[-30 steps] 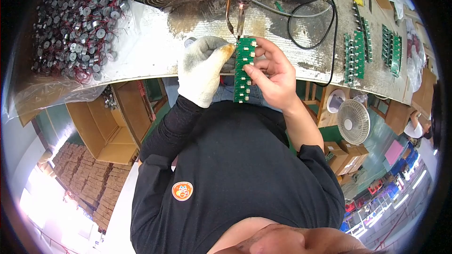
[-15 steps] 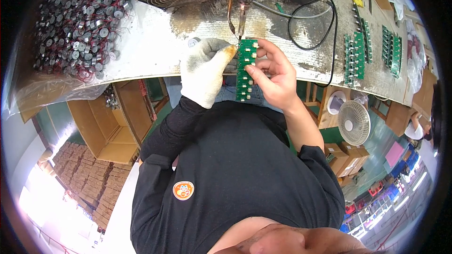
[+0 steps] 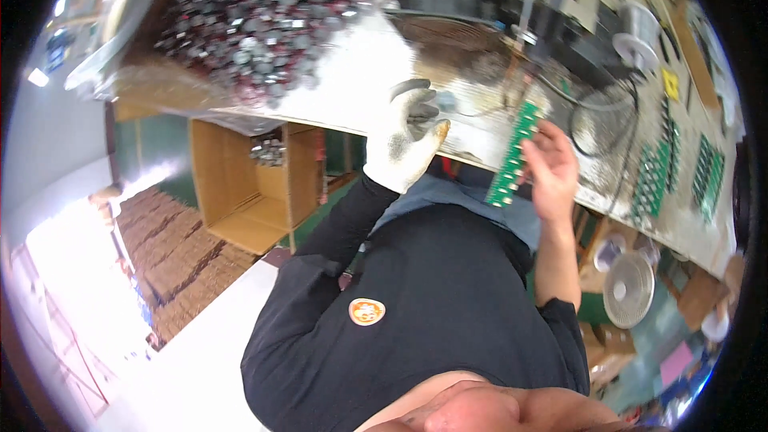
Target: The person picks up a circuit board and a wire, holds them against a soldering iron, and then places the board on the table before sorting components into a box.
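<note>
Pinching a long green circuit board (image 3: 514, 156) between thumb and fingers, the bare right hand (image 3: 554, 170) has it at a slant, the upper end over the workbench (image 3: 360, 56) and the lower end past the front edge, above the person's blue trousers (image 3: 456, 198). The gloved left hand (image 3: 405, 142) is well apart from it, thumb spread away from loosely bent fingers, with nothing visible in its grasp. A blurred greyish piece (image 3: 446, 102) shows just beside its fingertips. Farther left sits a heap of round metal parts (image 3: 264, 24); more green boards (image 3: 654, 180) lie at the right.
</note>
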`<action>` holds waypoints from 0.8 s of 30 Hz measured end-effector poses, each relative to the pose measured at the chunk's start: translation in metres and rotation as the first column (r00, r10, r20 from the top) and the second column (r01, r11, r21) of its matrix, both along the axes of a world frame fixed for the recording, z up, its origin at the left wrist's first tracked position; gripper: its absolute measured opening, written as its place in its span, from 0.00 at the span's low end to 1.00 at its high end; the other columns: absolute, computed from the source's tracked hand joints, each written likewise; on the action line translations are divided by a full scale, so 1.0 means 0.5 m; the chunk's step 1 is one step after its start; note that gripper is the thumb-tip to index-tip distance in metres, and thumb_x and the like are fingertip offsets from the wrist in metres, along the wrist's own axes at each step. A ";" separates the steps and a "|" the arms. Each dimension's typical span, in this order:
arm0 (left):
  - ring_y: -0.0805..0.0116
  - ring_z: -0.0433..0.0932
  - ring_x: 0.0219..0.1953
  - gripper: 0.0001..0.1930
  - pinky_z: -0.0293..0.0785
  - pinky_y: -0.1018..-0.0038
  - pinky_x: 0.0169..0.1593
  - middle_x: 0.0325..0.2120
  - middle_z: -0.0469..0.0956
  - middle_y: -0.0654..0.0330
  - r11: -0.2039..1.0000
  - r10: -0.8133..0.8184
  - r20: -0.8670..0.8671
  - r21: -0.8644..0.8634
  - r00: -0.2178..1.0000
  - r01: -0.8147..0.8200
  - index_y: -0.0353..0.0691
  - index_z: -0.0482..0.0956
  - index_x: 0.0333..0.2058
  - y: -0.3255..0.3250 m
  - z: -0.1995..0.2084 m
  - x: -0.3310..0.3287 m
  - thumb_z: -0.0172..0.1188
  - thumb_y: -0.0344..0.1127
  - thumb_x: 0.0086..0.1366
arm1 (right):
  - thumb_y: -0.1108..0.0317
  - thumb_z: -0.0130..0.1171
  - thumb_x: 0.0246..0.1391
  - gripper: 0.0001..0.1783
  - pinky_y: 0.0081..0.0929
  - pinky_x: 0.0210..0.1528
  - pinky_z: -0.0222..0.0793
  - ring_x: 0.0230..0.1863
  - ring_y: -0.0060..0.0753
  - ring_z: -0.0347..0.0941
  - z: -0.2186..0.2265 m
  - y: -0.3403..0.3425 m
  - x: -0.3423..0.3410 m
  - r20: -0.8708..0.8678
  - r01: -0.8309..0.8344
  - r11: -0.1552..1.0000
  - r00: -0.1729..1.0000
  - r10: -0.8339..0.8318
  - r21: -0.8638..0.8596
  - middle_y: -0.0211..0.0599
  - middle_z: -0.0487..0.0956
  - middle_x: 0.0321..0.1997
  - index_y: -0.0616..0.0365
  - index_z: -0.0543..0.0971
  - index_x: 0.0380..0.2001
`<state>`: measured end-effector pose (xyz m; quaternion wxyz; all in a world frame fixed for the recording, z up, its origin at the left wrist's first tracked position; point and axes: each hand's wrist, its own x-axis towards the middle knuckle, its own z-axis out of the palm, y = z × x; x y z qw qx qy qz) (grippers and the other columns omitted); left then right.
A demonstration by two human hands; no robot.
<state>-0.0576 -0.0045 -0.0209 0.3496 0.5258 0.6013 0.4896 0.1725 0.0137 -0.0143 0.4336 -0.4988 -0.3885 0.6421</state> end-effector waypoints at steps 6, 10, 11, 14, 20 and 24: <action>0.73 0.77 0.26 0.12 0.73 0.78 0.35 0.33 0.80 0.60 0.789 0.610 -0.352 0.178 0.710 -0.589 0.38 0.78 0.38 0.007 0.011 -0.180 0.66 0.31 0.54 | 0.71 0.51 0.61 0.20 0.09 0.20 0.62 0.21 0.12 0.68 0.004 0.015 0.017 0.010 0.017 0.998 1.000 -0.017 -0.056 0.40 0.80 0.39 0.62 0.64 0.55; 0.57 0.77 0.35 0.16 0.74 0.67 0.41 0.32 0.78 0.55 0.839 0.487 -0.675 0.184 0.555 -0.512 0.41 0.79 0.36 0.018 0.033 -0.248 0.68 0.41 0.49 | 0.73 0.54 0.59 0.22 0.12 0.23 0.65 0.25 0.13 0.69 0.008 0.017 0.001 0.008 0.022 0.999 1.000 -0.021 -0.039 0.36 0.78 0.39 0.65 0.63 0.55; 0.56 0.77 0.35 0.17 0.74 0.66 0.40 0.32 0.77 0.55 0.849 0.444 -0.720 0.148 0.534 -0.507 0.42 0.79 0.36 0.026 0.033 -0.250 0.68 0.42 0.49 | 0.79 0.57 0.54 0.27 0.14 0.27 0.68 0.31 0.17 0.71 0.008 0.017 0.001 -0.013 -0.006 1.000 1.000 0.006 -0.016 0.38 0.76 0.43 0.67 0.62 0.56; 0.53 0.77 0.35 0.16 0.74 0.65 0.39 0.33 0.76 0.54 0.855 0.369 -0.795 0.087 0.482 -0.511 0.44 0.80 0.35 0.050 0.042 -0.242 0.68 0.43 0.49 | 0.87 0.60 0.45 0.36 0.16 0.39 0.69 0.43 0.24 0.71 0.002 0.013 -0.015 -0.028 -0.040 0.996 0.999 0.042 0.086 0.43 0.71 0.50 0.70 0.58 0.58; 0.61 0.79 0.31 0.10 0.74 0.69 0.37 0.31 0.78 0.54 0.875 0.440 -0.649 0.156 0.620 -0.458 0.38 0.81 0.32 0.044 0.036 -0.243 0.66 0.36 0.53 | 0.86 0.59 0.46 0.34 0.15 0.37 0.68 0.40 0.22 0.71 -0.004 0.004 -0.019 0.044 -0.066 0.989 0.997 0.061 0.129 0.40 0.72 0.48 0.69 0.61 0.57; 0.74 0.78 0.29 0.09 0.74 0.79 0.30 0.29 0.81 0.56 0.879 0.470 0.032 -0.106 0.882 -0.465 0.27 0.77 0.38 0.010 0.046 -0.195 0.62 0.27 0.60 | 0.85 0.58 0.48 0.27 0.14 0.34 0.66 0.37 0.19 0.69 -0.006 0.009 -0.020 0.083 -0.080 0.990 0.994 0.071 0.118 0.37 0.72 0.44 0.67 0.65 0.52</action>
